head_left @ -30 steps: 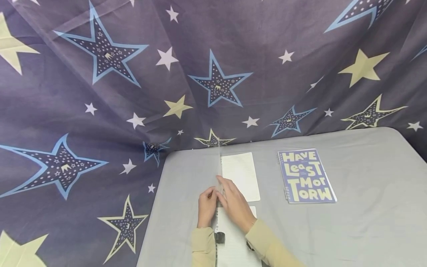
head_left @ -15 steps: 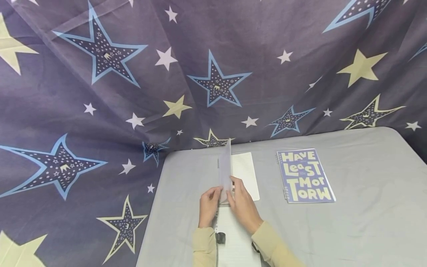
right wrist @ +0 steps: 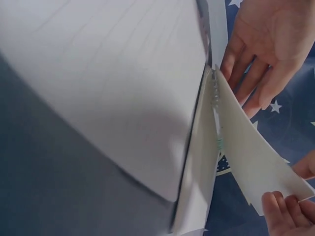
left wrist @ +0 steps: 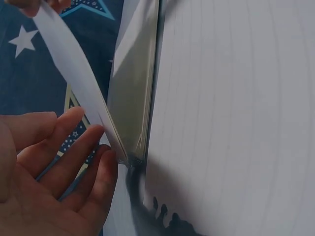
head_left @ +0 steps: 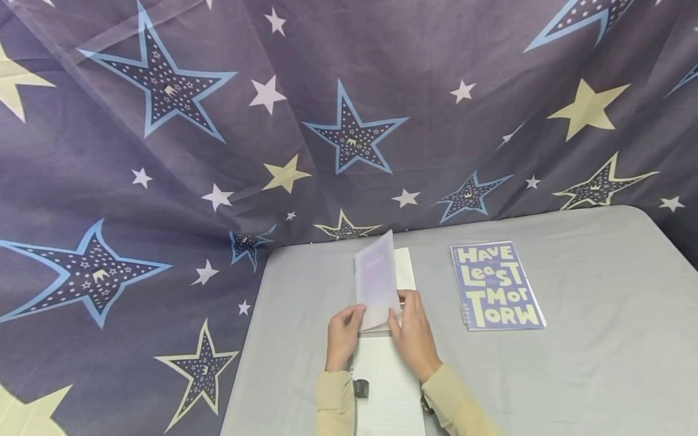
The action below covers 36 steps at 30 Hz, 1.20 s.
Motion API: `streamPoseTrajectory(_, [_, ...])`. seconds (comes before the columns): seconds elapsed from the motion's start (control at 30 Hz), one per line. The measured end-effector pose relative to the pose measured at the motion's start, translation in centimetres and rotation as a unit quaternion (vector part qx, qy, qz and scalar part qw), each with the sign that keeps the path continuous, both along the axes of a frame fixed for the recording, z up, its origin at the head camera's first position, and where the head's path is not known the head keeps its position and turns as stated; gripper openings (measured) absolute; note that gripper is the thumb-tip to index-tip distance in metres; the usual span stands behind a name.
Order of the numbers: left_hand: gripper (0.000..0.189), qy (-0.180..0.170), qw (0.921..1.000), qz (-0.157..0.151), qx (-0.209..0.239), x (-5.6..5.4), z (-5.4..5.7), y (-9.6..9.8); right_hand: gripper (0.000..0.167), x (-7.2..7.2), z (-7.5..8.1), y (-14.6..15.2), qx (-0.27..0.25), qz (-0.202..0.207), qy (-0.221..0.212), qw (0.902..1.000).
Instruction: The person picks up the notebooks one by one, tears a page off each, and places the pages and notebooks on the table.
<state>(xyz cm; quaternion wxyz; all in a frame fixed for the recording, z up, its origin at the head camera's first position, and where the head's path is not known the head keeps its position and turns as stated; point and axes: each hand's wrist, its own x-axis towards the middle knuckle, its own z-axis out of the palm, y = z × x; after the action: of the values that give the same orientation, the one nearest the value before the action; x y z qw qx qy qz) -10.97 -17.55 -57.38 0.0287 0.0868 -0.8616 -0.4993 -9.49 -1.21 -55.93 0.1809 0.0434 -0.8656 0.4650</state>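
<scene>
Directions by clock face as seen from the head view, dial centred on the lilac cover point(head_left: 376, 278) unless noted. Cover belongs to a spiral-bound notebook; it stands tilted, raised off what lies beneath, on the grey cloth-covered table point(head_left: 600, 375).

Right hand point(head_left: 415, 336), at 5 o'clock: thumb and fingers pinch the cover's free edge near its lower corner; right wrist view shows the same pinch, thumb on one face, fingers on the other. Whether loose sheets are caught with it: cannot tell.

Left hand point(head_left: 343, 336), at 7 o'clock: fingers loosely extended and slightly parted in both wrist views, tips at the cover beside the spiral; no firm grip seen there.

Pose: left forearm enters from 6 o'clock, running nearly straight toward 12. Right forearm enters from 5, slanting toward 11. Tan sleeves point(head_left: 460, 402) on both.

Surroundings: lined page point(head_left: 405, 269) visible past the cover's edge at 2. Second lined notebook point(head_left: 388, 393) at 6, partly under the wrists. Lettered purple notebook point(head_left: 497, 286) flat at 3, well apart.
</scene>
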Motion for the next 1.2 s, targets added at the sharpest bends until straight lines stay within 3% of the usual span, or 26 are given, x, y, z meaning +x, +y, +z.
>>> streamPoseTrajectory(0.33, [0.023,-0.01,0.9997,-0.018,-0.009,0.1,-0.1,0.2,0.043,0.2,-1.6,1.0,0.002,-0.029,-0.017,0.9994])
streamPoseTrajectory(0.47, [0.02,-0.016,0.999,-0.032,-0.027,0.1,-0.6,0.4,0.045,0.1,-2.3,1.4,-0.003,-0.03,-0.045,0.9985])
streamPoseTrajectory(0.63, [0.023,-0.001,0.9969,-0.053,-0.059,0.1,-0.9,0.7,0.047,0.0,-2.7,1.8,-0.001,-0.035,-0.082,0.996])
streamPoseTrajectory(0.87, [0.027,0.042,0.9868,-0.085,-0.131,0.3,-1.1,1.2,0.046,-0.1,-2.9,2.2,0.008,-0.039,-0.082,0.9958])
streamPoseTrajectory(1.2, [0.023,-0.01,0.986,-0.088,-0.141,0.4,-0.8,1.9,0.034,-0.1,-3.6,2.7,0.012,-0.036,-0.106,0.9936])
